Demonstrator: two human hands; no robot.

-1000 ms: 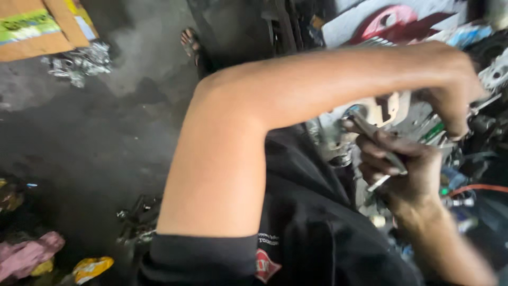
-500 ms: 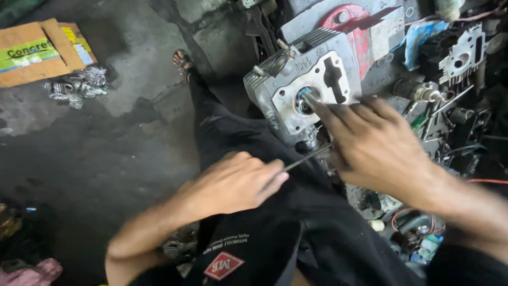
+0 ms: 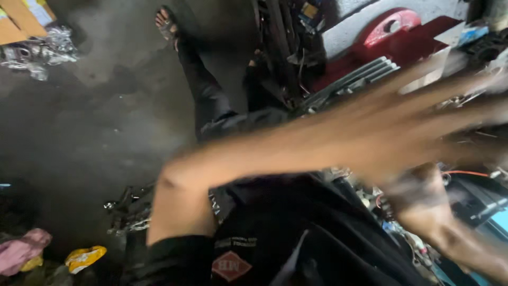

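My left forearm sweeps from the lower left up to the right, heavily blurred by motion. My left hand [image 3: 465,100] is a smear over the finned grey engine block [image 3: 354,79] and the red cover [image 3: 394,32] behind it. Below it, my right hand [image 3: 418,196] is also blurred, close to the cluttered engine parts at the right. Whether either hand holds anything cannot be made out. My leg in dark trousers [image 3: 206,100] stretches away to a sandalled foot [image 3: 166,24].
The floor is dark, stained concrete [image 3: 90,132]. A cardboard box [image 3: 21,18] and crumpled silver wrapping [image 3: 45,50] lie top left. A pink rag [image 3: 21,251] and a yellow wrapper [image 3: 84,257] lie bottom left. Small metal parts [image 3: 124,214] sit by my knee.
My left arm has swung up and right across the engine, from low by my lap. The view tilted down and left. The thin metal tool seen earlier is lost in the blur.
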